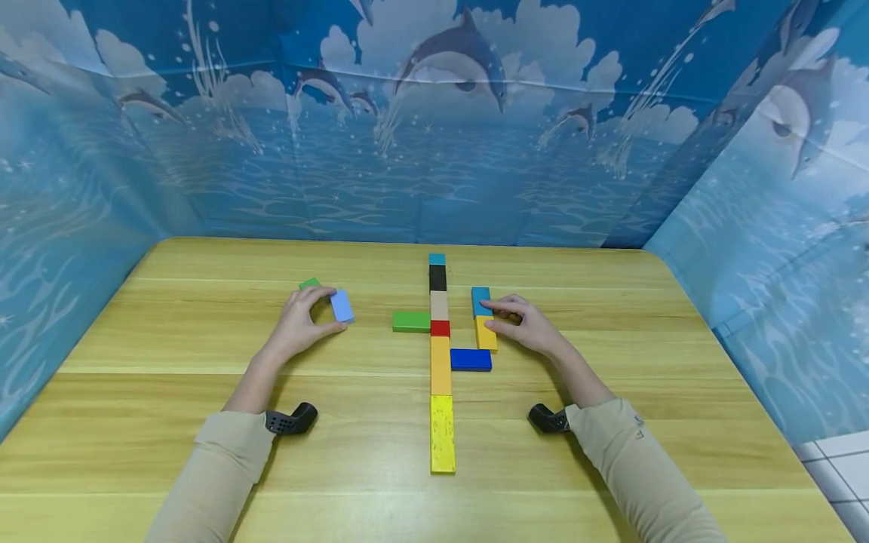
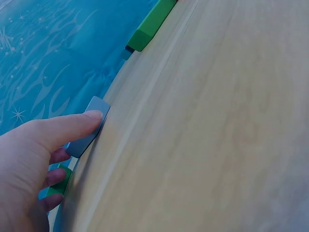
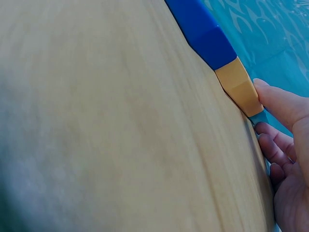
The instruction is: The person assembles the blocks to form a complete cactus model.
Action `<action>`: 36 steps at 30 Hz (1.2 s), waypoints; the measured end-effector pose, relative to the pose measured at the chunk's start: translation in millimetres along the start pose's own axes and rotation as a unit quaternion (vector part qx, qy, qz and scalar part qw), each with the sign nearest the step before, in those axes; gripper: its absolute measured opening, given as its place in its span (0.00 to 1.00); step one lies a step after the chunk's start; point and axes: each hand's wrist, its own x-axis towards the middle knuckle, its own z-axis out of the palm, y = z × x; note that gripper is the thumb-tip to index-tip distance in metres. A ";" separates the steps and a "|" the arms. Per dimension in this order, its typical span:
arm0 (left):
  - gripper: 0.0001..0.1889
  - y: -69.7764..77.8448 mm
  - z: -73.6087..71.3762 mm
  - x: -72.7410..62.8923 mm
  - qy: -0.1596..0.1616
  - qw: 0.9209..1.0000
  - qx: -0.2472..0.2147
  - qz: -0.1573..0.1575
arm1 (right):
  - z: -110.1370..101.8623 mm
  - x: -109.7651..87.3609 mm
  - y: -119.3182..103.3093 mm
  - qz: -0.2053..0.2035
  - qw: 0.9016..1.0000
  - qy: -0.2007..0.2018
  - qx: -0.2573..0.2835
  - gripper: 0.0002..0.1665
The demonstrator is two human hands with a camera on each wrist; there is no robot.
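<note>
My left hand (image 1: 296, 320) pinches a periwinkle-blue block (image 1: 342, 306) between thumb and fingers, left of a line of blocks. In the left wrist view the thumb lies against this block (image 2: 86, 140). A green block (image 1: 309, 283) shows partly behind the left fingers. My right hand (image 1: 526, 323) touches two blocks right of the line: its index finger meets a sky-blue block (image 1: 480, 299), its thumb an orange-yellow block (image 1: 486, 336). These two stand end to end. The right wrist view shows the thumb at the edge of the orange-yellow block (image 3: 240, 87).
Down the wooden table (image 1: 170, 452) runs a column including black (image 1: 437, 277), beige (image 1: 439, 305), red (image 1: 440, 328), orange (image 1: 440, 366) and yellow (image 1: 443, 434) blocks. A green block (image 1: 410, 322) joins its left side, a dark blue block (image 1: 471, 360) its right. A dolphin-print curtain (image 1: 421, 188) hangs behind.
</note>
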 end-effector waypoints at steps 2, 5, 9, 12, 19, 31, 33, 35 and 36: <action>0.35 0.3 0.4 -0.1 -0.003 1.000 -0.005 0.003 | 0.0 -0.3 -0.7 -0.001 1.000 0.000 0.000 0.25; 0.36 1.1 0.4 -0.4 -0.008 1.000 -0.008 0.004 | 0.2 0.1 -0.8 -0.001 1.000 -0.001 0.000 0.25; 0.38 1.1 0.4 -0.9 -0.018 1.000 -0.002 -0.001 | 0.7 0.9 1.8 -0.006 1.000 -0.002 -0.007 0.25; 0.38 0.4 0.5 -1.3 -0.027 1.000 0.003 -0.010 | 2.1 4.4 14.7 -0.009 1.000 0.001 -0.008 0.25; 0.37 0.9 0.8 -1.7 -0.023 0.999 -0.017 -0.018 | 3.4 9.8 35.3 -0.007 1.000 0.007 -0.011 0.26; 0.36 7.6 1.5 9.5 -0.036 0.993 -0.104 -0.036 | 2.8 9.3 35.4 -0.014 1.000 0.007 -0.007 0.26; 0.36 10.1 2.3 12.6 -0.042 0.992 -0.112 -0.038 | 2.6 9.2 35.3 -0.014 1.000 0.007 -0.008 0.26; 0.36 12.6 3.4 15.8 -0.048 0.991 -0.121 -0.040 | 2.4 9.3 35.4 -0.015 1.000 0.007 -0.009 0.26; 0.36 13.9 4.0 17.4 -0.050 0.990 -0.123 -0.040 | 2.4 9.4 35.5 -0.014 1.000 0.007 -0.009 0.26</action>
